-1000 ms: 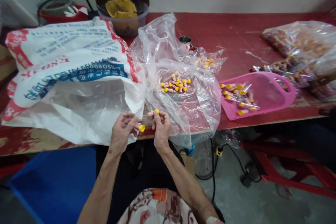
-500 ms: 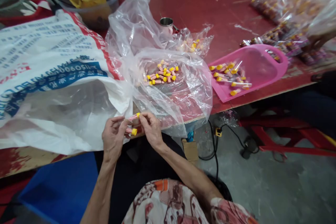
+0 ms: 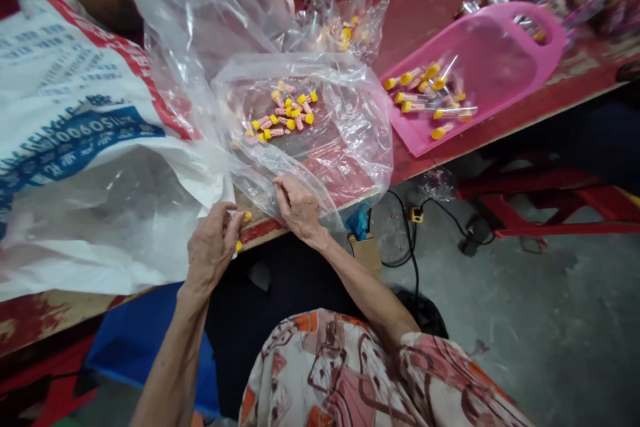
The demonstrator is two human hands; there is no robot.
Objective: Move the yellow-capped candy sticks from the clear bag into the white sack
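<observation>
Head view, left hand (image 3: 213, 252) gripping capped tubes (image 3: 245, 217), perhaps two

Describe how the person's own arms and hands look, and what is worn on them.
The left forearm and the right forearm are slim and bare. The left hand and the right hand wear no gloves; no watch or bracelet shows at either wrist. A loose sleeve, patterned in white, pink, orange and dark red, covers the right upper arm.
</observation>
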